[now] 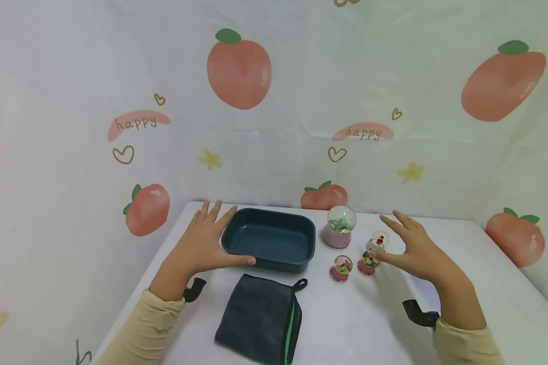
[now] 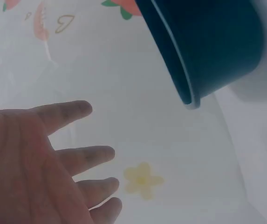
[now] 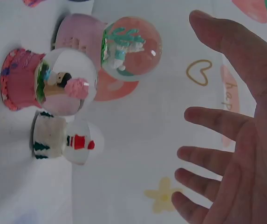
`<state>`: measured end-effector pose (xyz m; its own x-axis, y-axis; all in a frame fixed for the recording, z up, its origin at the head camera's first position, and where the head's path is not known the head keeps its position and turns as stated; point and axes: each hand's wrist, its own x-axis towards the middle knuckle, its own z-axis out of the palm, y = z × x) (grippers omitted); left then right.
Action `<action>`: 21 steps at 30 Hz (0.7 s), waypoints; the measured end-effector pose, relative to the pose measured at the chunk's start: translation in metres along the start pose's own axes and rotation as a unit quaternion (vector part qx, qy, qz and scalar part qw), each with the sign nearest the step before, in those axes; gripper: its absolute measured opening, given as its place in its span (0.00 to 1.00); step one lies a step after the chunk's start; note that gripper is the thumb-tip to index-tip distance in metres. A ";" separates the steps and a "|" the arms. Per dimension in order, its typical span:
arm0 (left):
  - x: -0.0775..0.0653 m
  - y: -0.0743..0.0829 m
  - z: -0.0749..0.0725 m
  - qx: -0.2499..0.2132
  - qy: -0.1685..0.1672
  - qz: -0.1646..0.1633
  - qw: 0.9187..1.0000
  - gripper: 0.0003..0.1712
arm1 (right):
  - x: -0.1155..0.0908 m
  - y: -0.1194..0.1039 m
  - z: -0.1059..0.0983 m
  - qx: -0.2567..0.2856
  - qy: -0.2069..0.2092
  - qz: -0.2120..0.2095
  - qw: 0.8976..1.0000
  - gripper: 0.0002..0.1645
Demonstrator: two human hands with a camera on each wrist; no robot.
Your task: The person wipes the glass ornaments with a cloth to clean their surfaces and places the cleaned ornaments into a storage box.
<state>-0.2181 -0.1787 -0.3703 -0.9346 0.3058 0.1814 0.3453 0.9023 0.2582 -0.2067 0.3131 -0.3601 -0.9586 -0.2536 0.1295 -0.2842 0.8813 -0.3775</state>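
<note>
Dark teal is colouring the one rectangular dish (image 1: 271,241), which is sitting along the far edge of the white desk (image 1: 347,329), close to its far-left corner. It is looking stiff, smooth and fairly light, so you are probably wanting two opposite walls, just under the rim.

Between the dish and the far-right corner, four snow globes are standing upright: one large pink-based globe (image 1: 340,228) near the far edge, one white-based globe (image 1: 377,242), and two small pink-based globes, a left one (image 1: 341,268) and a right one (image 1: 368,264), farther from that edge. Their clear domes are looking slippery and breakable, the weight likely lying low; the bases are offering safer hold.

Your left grip (image 1: 205,248) is hanging open beside the dish; your right grip (image 1: 413,251) is spreading open by the globes. Both are holding nothing. One dark zippered pouch (image 1: 255,319) is lying nearer you than the dish.
</note>
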 end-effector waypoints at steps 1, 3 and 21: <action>0.000 0.002 -0.001 -0.002 0.002 0.004 1.000 0.78 | 0.000 0.001 0.000 0.007 0.005 -0.007 1.000 0.58; -0.001 0.007 -0.005 -0.007 0.002 0.012 1.000 0.79 | 0.000 0.002 0.000 0.024 0.023 -0.022 0.999 0.53; -0.041 0.064 0.013 -0.116 -0.034 0.237 0.964 0.71 | -0.009 0.025 0.030 0.112 0.085 -0.033 0.990 0.31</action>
<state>-0.1591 -0.1297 -0.3736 -0.6676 0.6936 0.2708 0.7376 0.5663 0.3678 -0.2053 0.3258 -0.3981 -0.9261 -0.2215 0.3055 -0.3620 0.7497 -0.5539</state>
